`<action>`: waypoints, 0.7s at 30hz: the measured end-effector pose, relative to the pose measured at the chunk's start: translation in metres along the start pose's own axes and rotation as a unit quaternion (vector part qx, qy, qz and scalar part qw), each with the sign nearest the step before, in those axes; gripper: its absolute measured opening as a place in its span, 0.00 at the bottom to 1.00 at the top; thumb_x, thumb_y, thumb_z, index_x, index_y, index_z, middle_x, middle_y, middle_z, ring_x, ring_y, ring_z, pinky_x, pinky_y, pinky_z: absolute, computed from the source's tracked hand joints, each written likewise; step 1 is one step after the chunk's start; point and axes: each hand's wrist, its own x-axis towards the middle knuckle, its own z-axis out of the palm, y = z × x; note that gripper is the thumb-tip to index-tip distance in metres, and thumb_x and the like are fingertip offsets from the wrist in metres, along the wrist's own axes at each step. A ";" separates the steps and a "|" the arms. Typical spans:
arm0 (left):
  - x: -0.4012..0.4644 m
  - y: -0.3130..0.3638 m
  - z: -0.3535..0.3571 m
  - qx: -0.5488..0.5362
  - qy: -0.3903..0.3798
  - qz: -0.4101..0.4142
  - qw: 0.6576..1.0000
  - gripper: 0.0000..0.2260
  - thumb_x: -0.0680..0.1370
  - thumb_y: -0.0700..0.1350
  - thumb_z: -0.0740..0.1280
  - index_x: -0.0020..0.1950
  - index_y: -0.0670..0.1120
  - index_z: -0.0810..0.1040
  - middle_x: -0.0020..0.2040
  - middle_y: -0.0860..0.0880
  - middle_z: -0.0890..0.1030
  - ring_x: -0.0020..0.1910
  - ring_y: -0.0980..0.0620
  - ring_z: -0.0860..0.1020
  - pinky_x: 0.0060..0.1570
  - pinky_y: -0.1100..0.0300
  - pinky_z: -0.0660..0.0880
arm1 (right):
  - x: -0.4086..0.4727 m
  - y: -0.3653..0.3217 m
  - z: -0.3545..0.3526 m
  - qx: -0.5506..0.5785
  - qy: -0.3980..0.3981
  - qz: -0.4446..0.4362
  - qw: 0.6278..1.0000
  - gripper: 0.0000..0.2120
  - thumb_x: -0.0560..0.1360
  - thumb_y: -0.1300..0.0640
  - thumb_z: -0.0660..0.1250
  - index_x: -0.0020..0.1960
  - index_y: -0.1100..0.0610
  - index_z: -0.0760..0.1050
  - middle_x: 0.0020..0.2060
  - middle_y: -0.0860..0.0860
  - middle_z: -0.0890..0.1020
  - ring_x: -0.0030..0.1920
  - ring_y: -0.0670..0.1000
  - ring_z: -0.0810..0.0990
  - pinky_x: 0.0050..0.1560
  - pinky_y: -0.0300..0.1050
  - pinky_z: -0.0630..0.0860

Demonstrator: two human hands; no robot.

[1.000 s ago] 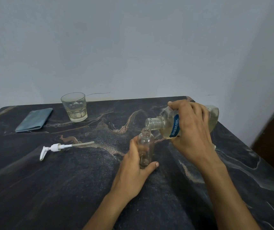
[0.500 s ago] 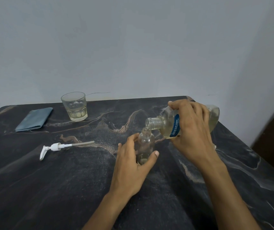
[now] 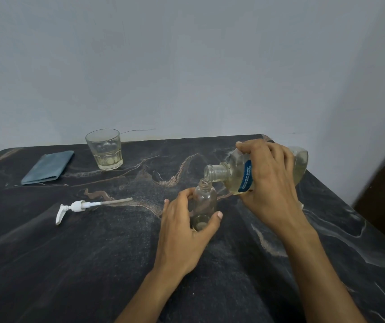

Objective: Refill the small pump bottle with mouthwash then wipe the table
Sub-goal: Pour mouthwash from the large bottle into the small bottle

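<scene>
Since a second ago our left hand (image 3: 184, 238) has loosened from a full wrap to a lighter grip, thumb and fingers curled round the small pump bottle (image 3: 204, 203), which stands upright on the table (image 3: 93, 264). Just above, our right hand (image 3: 268, 183) grips the tilted mouthwash bottle (image 3: 238, 178), mouth over the small neck. That neck is narrow; too much tilt could spill. Farther off lie the pump head (image 3: 77, 206), cloth (image 3: 46, 167) and glass (image 3: 105, 149).
</scene>
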 end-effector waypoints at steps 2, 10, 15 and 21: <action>0.000 0.001 0.000 0.000 0.004 0.001 1.000 0.22 0.67 0.67 0.63 0.57 0.62 0.65 0.49 0.71 0.69 0.55 0.67 0.68 0.66 0.43 0.67 | 0.000 0.000 0.000 0.000 -0.002 0.001 1.000 0.42 0.51 0.69 0.82 0.59 0.54 0.67 0.51 0.47 0.72 0.54 0.48 0.64 0.55 0.48 0.65; 0.000 0.004 -0.001 -0.003 0.004 0.006 1.000 0.20 0.67 0.66 0.63 0.56 0.63 0.64 0.52 0.76 0.66 0.57 0.68 0.68 0.65 0.42 0.68 | 0.000 0.000 0.000 0.000 -0.010 0.007 1.000 0.42 0.51 0.70 0.81 0.59 0.54 0.66 0.51 0.50 0.75 0.54 0.48 0.64 0.55 0.47 0.64; 0.001 0.004 0.000 -0.015 0.006 0.005 1.000 0.20 0.67 0.66 0.63 0.55 0.61 0.67 0.51 0.73 0.70 0.57 0.67 0.70 0.65 0.43 0.68 | 0.001 -0.001 0.000 -0.001 -0.008 0.004 1.000 0.42 0.51 0.69 0.81 0.59 0.54 0.66 0.51 0.49 0.74 0.54 0.48 0.64 0.55 0.47 0.64; 0.000 0.002 0.000 -0.017 0.008 0.010 1.000 0.18 0.69 0.64 0.65 0.54 0.56 0.72 0.46 0.64 0.74 0.54 0.68 0.70 0.65 0.43 0.67 | 0.001 0.001 0.000 -0.005 -0.022 0.008 1.000 0.42 0.53 0.68 0.81 0.60 0.53 0.65 0.52 0.48 0.74 0.55 0.48 0.65 0.59 0.39 0.56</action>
